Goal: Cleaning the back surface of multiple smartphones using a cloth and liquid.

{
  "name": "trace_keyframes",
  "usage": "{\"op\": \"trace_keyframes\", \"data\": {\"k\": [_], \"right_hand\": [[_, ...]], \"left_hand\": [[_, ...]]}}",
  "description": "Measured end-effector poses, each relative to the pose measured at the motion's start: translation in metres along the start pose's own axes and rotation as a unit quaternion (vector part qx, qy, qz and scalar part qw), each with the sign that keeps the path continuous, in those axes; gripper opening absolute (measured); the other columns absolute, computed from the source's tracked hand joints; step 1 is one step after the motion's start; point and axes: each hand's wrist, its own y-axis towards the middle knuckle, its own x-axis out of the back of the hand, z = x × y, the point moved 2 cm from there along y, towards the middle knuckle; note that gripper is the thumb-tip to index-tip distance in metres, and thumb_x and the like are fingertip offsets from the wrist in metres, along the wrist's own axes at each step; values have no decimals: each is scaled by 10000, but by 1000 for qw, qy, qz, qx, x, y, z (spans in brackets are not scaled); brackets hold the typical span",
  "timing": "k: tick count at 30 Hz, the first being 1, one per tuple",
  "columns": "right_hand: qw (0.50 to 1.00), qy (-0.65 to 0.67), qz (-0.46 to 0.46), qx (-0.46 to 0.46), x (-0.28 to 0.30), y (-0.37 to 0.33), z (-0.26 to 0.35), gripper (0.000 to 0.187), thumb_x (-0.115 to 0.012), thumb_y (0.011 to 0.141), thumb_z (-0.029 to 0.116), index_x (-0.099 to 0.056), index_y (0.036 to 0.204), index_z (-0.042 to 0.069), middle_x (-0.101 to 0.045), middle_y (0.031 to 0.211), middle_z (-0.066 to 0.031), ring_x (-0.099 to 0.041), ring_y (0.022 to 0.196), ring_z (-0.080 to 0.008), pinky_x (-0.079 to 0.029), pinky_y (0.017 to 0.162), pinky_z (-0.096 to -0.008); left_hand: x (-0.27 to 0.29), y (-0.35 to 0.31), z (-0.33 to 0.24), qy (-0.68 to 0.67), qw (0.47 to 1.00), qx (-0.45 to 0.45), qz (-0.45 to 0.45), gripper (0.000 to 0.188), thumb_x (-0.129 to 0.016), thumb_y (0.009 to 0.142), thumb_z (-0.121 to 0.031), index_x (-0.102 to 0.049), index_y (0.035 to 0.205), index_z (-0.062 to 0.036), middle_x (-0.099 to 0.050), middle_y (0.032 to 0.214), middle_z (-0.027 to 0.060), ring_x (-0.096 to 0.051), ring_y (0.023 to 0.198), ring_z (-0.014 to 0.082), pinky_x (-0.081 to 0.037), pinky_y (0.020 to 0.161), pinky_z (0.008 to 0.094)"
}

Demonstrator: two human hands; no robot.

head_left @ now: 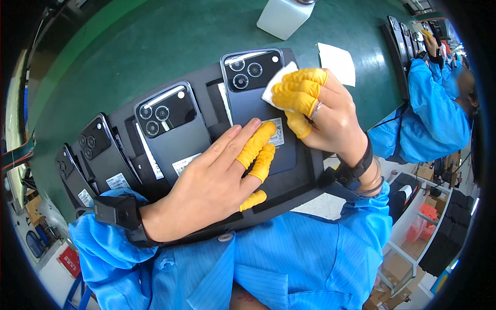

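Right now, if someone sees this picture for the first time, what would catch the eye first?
First, the yellow finger cots: the right hand presses a white wipe onto the back of a dark phone at the centre, while the left hand lies flat on the phone's lower part. Next, the row of similar phones in a black tray running to the left, on a green table. At the right edge, a co-worker's blue sleeve stands out.

Four dark phones (173, 129) on tray; two white cloths (337, 63); one white bottle (281, 16).
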Motion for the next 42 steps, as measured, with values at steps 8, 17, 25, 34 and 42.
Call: {"op": "trace_keyframes", "data": {"k": [8, 17, 25, 34, 42], "right_hand": [[982, 56, -89, -155, 28, -10, -18, 254, -670, 739, -18, -685, 988, 37, -695, 956, -74, -643, 940, -271, -480, 856, -340], [1000, 1, -3, 10, 3, 9, -25, 256, -687, 662, -18, -682, 891, 97, -681, 936, -50, -601, 922, -268, -468, 809, -349], [998, -7, -51, -26, 10, 11, -20, 293, -688, 659, -43, -691, 922, 85, -689, 948, -60, -618, 952, -266, -475, 867, -362], [998, -49, -15, -28, 20, -3, -24, 323, -700, 648, -37, -701, 948, 83, -685, 978, -61, -641, 928, -274, -498, 825, -374], [999, 42, 25, 17, 1, 2, -9, 283, -711, 655, -25, -686, 928, 44, -674, 950, -99, -618, 952, -298, -499, 828, -390]], "left_hand": [[1, -1, 0, 1, 1000, -5, -9, 492, -654, 668, -258, -581, 1030, 68, -445, 1331, 280, -414, 1280, 403, -398, 1038, 468], [1, 0, 0, 4, 1000, -7, -8, 526, -654, 696, -304, -582, 1058, 71, -436, 1342, 269, -415, 1277, 398, -395, 1036, 468], [0, -1, -1, 9, 1000, -4, -11, 525, -658, 697, -312, -586, 1056, 64, -443, 1341, 262, -401, 1292, 388, -387, 1047, 458], [1, 1, 0, -2, 1000, -6, 0, 517, -663, 687, -305, -594, 1041, 65, -444, 1337, 265, -402, 1292, 387, -387, 1048, 454], [2, 1, 1, -13, 1000, 4, -11, 509, -666, 658, -277, -593, 1028, 65, -452, 1324, 281, -420, 1277, 399, -385, 1051, 461]]}}
